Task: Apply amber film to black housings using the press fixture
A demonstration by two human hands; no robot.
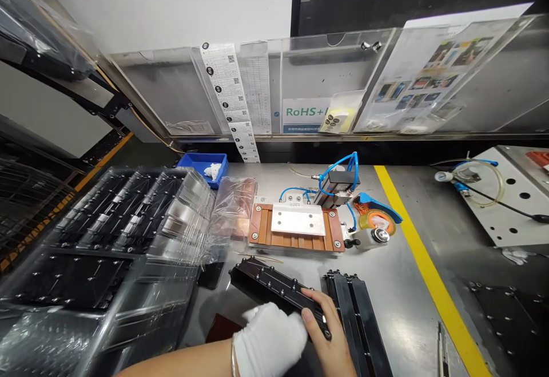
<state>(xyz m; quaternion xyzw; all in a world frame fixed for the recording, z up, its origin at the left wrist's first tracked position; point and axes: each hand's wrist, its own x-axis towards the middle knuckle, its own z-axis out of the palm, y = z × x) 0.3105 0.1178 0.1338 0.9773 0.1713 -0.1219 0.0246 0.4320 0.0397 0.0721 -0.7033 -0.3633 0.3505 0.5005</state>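
The right hand (326, 325) curls its bare fingers firmly around one end of a black studded metal plate (268, 284), while the white-gloved left hand (270, 340) lies against the plate's near edge, how far closed hidden. The plate slants over the grey surface (398, 302), just beside two more black plates (354, 320). Beyond stands a copper-and-white fixture (295, 228) with blue pneumatic tubing (338, 165); clear trays of black plates (107, 234) fill the left.
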